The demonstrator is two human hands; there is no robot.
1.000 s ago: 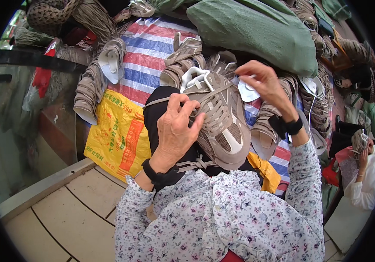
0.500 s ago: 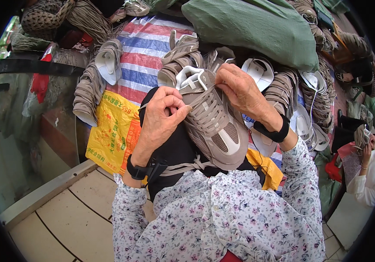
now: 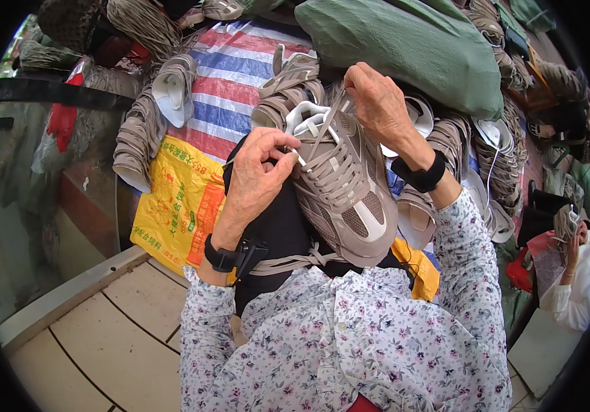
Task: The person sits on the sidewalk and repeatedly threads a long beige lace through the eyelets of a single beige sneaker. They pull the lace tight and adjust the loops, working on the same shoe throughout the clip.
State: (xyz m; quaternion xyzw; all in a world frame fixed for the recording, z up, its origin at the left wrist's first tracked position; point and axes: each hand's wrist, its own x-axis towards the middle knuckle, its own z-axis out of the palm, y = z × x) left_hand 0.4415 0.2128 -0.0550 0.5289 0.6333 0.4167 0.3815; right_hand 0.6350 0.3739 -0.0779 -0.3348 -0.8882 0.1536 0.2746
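Observation:
A taupe and grey sneaker (image 3: 350, 199) rests on my lap, its toe pointing towards me. Flat grey-beige shoelaces (image 3: 327, 175) run in rows across its tongue. My left hand (image 3: 257, 182) is closed beside the shoe's collar, with thumb and forefinger pinching a lace near its pale end. Above the far right side of the opening, my right hand (image 3: 381, 106) pinches another stretch of lace, which rises taut from the upper eyelets. Its fingertips partly hide the lace they grip. A loose bundle of laces (image 3: 295, 263) lies tied across my lap, below the toe.
Stacked shoe uppers (image 3: 133, 147) stand to the left, and more (image 3: 449, 141) to the right. A striped sheet (image 3: 223, 89) lies beneath, with a yellow printed bag (image 3: 178, 199) on it. A green sack (image 3: 405, 55) lies behind. At far right, a person (image 3: 573, 275) holds a shoe.
My right hand has moved up and away from the shoe, drawing the lace upward. My left hand stays beside the collar, slightly lower.

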